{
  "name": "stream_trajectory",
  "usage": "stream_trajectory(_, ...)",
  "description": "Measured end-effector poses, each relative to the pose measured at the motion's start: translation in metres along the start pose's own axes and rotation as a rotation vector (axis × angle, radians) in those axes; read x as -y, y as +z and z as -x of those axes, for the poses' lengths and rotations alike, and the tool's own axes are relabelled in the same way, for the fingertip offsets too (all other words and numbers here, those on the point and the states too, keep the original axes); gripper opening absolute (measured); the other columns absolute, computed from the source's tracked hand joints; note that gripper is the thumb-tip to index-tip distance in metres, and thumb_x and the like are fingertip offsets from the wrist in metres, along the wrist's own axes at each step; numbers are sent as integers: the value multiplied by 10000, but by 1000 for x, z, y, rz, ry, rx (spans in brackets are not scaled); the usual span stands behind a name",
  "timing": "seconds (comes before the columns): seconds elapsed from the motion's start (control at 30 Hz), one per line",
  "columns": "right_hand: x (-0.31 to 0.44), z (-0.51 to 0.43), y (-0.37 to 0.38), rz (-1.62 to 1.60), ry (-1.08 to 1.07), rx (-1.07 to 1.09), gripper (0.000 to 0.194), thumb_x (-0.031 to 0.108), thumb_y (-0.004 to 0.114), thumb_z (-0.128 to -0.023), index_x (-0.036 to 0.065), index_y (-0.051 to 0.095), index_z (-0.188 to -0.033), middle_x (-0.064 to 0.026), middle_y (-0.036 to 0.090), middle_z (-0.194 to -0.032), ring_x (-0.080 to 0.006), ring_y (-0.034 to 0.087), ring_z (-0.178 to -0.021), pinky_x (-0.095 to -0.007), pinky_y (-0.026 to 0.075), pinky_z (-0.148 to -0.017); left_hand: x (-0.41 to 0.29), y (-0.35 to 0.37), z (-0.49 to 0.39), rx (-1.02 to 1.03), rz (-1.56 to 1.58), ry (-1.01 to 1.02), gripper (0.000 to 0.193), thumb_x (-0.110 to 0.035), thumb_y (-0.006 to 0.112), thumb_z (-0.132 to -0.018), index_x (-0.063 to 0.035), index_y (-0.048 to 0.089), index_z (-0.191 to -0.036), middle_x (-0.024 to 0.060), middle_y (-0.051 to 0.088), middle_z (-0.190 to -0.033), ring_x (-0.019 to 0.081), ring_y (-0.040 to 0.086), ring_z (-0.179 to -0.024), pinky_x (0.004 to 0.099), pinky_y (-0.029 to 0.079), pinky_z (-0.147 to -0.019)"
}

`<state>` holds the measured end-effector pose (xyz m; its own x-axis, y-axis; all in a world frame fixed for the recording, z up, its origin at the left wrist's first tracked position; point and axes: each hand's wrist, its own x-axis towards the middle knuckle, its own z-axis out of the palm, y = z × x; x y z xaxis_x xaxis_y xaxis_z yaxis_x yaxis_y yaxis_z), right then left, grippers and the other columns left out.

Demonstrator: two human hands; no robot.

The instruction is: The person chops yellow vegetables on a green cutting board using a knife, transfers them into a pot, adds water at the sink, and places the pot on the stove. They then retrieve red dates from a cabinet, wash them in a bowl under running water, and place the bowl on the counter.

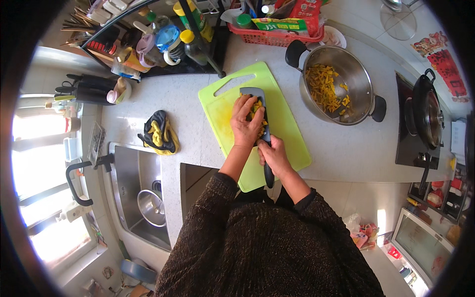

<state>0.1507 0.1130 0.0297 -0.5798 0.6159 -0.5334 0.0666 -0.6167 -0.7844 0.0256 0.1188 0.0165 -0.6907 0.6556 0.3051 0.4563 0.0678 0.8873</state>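
Note:
My right hand (274, 154) grips a dark cleaver (266, 111) where its blade meets the black handle. The blade lies flat over a lime-green plastic cutting board (285, 137). My left hand (246, 119) rests with spread fingers on cut yellow-orange pieces with green edges (259, 111), which lie on the blade. Part of the blade is hidden under the fingers. Wet yellow stains mark the board left of the hand. Right of the board stands a two-handled steel pot (358, 83), tilted in this view, with many cut yellow-orange strips (323, 87) inside.
A red basket (274, 38) with packets and a small plate (336, 37) stand behind. At the left are a bottle rack (219, 68), a knife block (94, 89), a black-and-yellow cloth item (161, 131) and a sink (128, 185) holding a steel bowl (150, 208). A lidded black pan (426, 107) stands right.

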Motion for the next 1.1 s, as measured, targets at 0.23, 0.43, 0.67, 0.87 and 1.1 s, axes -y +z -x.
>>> stream_trajectory(0.23,74,25,-6,-32,-72,114,126,79,522,-904,40,485,-791,6,456,-563,-69,401,-423,-235,338,-387,-80,-2,-36,-114,-86,165,312,-66,710,-721,-9,657,-1024,178,606,-1120,358,541,-1106,409,414,-973)
stream_trajectory(0.43,167,51,-67,260,-369,-149,120,97,526,-867,73,470,-763,34,456,-562,-54,405,-437,-244,334,-383,-178,72,-77,-189,239,368,322,-78,708,-714,-5,632,-1018,177,571,-1118,365,533,-1065,418,415,-934)
stream_trajectory(0.67,195,28,-156,834,-562,-383,235,138,573,-867,-34,481,-736,-160,524,-581,-276,445,-496,-359,395,-500,-156,163,-63,-224,283,275,282,-52,670,-733,-7,618,-1006,174,609,-1069,356,556,-1037,410,412,-942)
stream_trajectory(0.87,201,17,-187,793,-525,-342,224,150,568,-867,-22,498,-742,-140,509,-588,-216,470,-507,-351,384,-500,-125,168,-54,-83,307,-160,138,-107,625,-874,26,655,-894,107,658,-845,189,600,-778,289,482,-723)
stream_trajectory(1.1,216,28,-192,595,-387,-187,216,162,533,-922,39,479,-753,-3,475,-565,-67,409,-437,-239,337,-398,-188,202,-74,-146,221,109,476,-210,494,-932,27,394,-1332,246,373,-1385,396,363,-1286,402,299,-1062)
